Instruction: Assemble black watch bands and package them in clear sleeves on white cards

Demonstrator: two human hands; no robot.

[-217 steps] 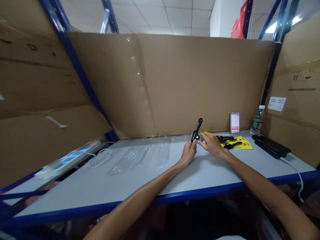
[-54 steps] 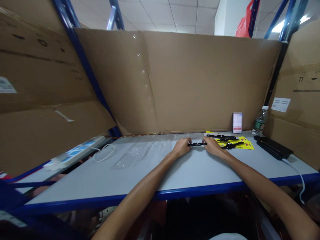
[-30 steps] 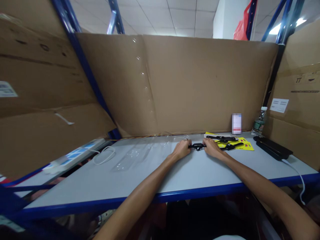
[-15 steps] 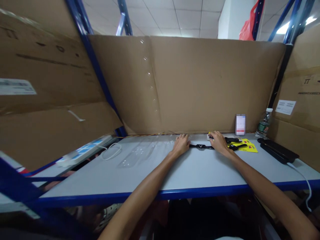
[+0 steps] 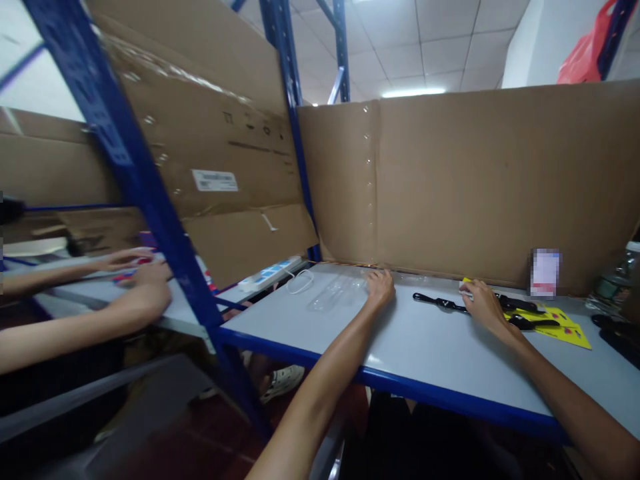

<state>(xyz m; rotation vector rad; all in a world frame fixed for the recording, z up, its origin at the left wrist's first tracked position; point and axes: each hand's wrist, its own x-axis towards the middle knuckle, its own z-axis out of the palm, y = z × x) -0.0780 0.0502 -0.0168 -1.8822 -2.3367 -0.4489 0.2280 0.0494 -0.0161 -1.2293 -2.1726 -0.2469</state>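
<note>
My left hand (image 5: 381, 290) is at the back of the table, its slightly bent fingers apart over the edge of some clear plastic packaging (image 5: 336, 293). To its right lies a black watch-like strap (image 5: 444, 304), laid out lengthwise and touched by neither fingertip group. My right hand (image 5: 483, 303) is closed on a small white and yellow card (image 5: 465, 289), mostly covered by the fingers. Beside that hand, yellow cards (image 5: 575, 333) lie under or next to another black strap (image 5: 537, 323).
A phone (image 5: 545, 272) stands against the cardboard, with a bottle (image 5: 611, 283) and a black case (image 5: 620, 341) at right. On the left are a power strip (image 5: 270, 273), a white cable (image 5: 300, 283) and a blue post (image 5: 165, 220). Another person's hands (image 5: 145, 267) are beyond it.
The view has swung left, bringing the other person's arms into sight. My left hand has moved away from the strap toward the plastic, uncovering the strap's left end.
</note>
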